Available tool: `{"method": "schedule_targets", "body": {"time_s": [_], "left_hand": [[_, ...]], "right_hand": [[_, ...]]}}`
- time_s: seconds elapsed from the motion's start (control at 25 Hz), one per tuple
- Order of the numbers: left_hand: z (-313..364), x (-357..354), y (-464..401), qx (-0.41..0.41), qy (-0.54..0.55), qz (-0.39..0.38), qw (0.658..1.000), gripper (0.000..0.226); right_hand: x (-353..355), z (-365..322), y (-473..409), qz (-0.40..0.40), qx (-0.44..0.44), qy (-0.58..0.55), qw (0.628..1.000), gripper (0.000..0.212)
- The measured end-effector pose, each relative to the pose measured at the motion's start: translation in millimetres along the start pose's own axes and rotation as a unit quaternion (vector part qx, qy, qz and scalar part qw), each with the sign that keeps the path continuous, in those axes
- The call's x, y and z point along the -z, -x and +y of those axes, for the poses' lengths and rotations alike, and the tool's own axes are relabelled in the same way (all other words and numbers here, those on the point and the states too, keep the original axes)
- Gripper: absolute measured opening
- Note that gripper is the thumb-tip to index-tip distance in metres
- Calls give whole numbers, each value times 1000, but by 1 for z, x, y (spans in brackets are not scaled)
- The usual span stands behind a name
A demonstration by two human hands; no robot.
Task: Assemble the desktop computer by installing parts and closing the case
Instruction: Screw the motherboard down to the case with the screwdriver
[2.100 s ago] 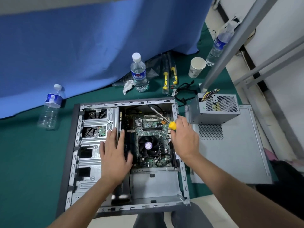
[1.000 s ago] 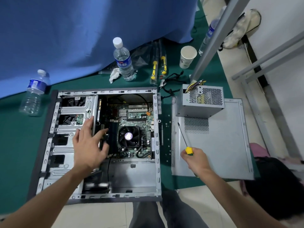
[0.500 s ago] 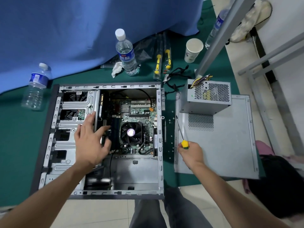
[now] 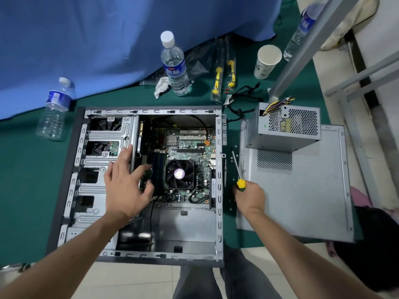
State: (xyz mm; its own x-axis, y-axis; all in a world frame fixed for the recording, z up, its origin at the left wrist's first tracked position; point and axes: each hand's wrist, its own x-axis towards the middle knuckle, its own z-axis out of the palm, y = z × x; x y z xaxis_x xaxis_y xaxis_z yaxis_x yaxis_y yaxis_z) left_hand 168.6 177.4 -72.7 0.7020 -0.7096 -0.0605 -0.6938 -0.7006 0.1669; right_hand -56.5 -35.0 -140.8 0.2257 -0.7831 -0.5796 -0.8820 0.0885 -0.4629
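The open computer case (image 4: 71,190) lies flat on a green mat (image 4: 26,180), its inside facing up, at the centre of the view. The motherboard (image 4: 190,145) sits in its upper right part, with a black CPU fan (image 4: 179,174) bearing a round purple sticker whose print is too small to read. The left hand (image 4: 125,188) hovers over the drive cage edge at about 9 o'clock from the fan, fingers spread wide and holding nothing. The right hand (image 4: 250,196) is at 3 o'clock from the case, curled round the yellow-and-green handle of a screwdriver (image 4: 237,167), its shaft pointing toward 11 o'clock over the mat beside the case wall. The grey side panel (image 4: 302,201) lies further to 3 o'clock, and the power supply (image 4: 282,128) stands on its far end, coloured wires sprouting from its corner. At 12 o'clock stands a water bottle (image 4: 174,67) with a blue label in white characters, not legible. A second bottle (image 4: 54,111) stands at 10 o'clock. A paper cup (image 4: 266,61) sits at 1 o'clock, near two yellow-handled tools (image 4: 218,80).
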Motion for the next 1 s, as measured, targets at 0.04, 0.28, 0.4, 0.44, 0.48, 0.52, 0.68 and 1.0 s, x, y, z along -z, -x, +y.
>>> {"method": "schedule_targets", "body": {"time_s": [0.04, 0.28, 0.4, 0.44, 0.48, 0.52, 0.68, 1.0], "left_hand": [[0, -1, 0, -1, 0, 1, 1000, 49], [1, 1, 0, 0, -1, -2, 1000, 50], [0, 2, 0, 1, 5, 1, 1000, 51], [-2, 2, 0, 0, 9, 0, 1000, 51], [-2, 3, 0, -2, 13, -1, 1000, 51], [-1, 4, 1, -4, 17, -4, 1000, 52], [2, 15, 2, -6, 49, -45, 998, 52], [46, 95, -4, -37, 487, -98, 867, 26]], "right_hand": [[2, 2, 2, 5, 5, -16, 1000, 19], [32, -16, 26, 11, 61, -134, 989, 15], [55, -47, 43, 23, 76, -225, 971, 10], [62, -60, 49, 25, 79, -255, 963, 10], [68, -72, 55, 24, 88, -270, 958, 11], [73, -84, 61, 18, 99, -270, 958, 12], [78, -124, 88, -58, 132, -255, 956, 14], [68, -161, 132, -214, 170, -286, 918, 17]]}}
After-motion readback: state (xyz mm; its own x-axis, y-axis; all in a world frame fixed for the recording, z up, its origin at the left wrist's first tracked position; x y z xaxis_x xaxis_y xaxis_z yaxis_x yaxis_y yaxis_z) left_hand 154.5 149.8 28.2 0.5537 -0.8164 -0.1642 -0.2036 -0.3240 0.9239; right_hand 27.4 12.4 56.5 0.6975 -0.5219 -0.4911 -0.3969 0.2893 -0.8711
